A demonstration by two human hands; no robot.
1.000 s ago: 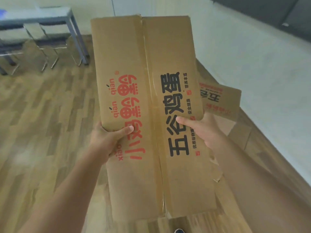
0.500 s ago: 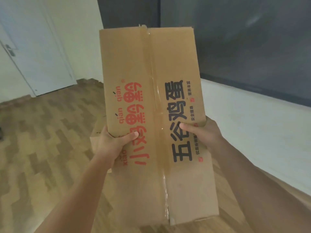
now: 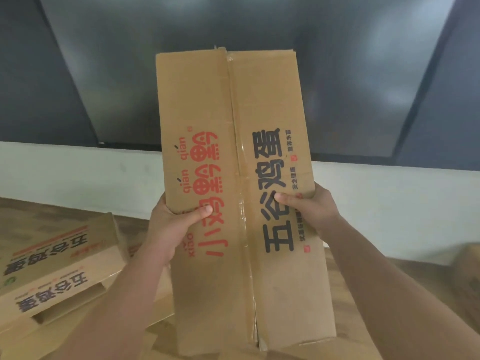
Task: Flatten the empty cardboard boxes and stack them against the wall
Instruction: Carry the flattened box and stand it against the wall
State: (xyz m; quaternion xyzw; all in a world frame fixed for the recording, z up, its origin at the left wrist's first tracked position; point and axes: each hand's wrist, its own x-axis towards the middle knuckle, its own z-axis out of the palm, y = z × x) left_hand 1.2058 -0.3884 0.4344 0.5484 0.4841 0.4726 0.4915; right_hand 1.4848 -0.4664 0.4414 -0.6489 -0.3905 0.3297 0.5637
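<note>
I hold a flattened brown cardboard box [image 3: 239,107] upright in front of me, with red print on its left half and black print on its right, and a taped seam down the middle. My left hand [image 3: 171,229] grips its left edge, thumb on the front face. My right hand [image 3: 309,209] grips its right edge, thumb on the front. The wall [image 3: 78,178] stands just behind the box, white below and dark panelled above.
Flattened printed boxes [image 3: 59,268] lie on the wooden floor at the lower left, near the wall. Part of another cardboard piece [image 3: 470,268] shows at the right edge. A dark panel [image 3: 130,61] covers the upper wall.
The view has swung round from the room and door to face the wall. The box stays held in both hands the same way. The flattened boxes on the floor have come into view.
</note>
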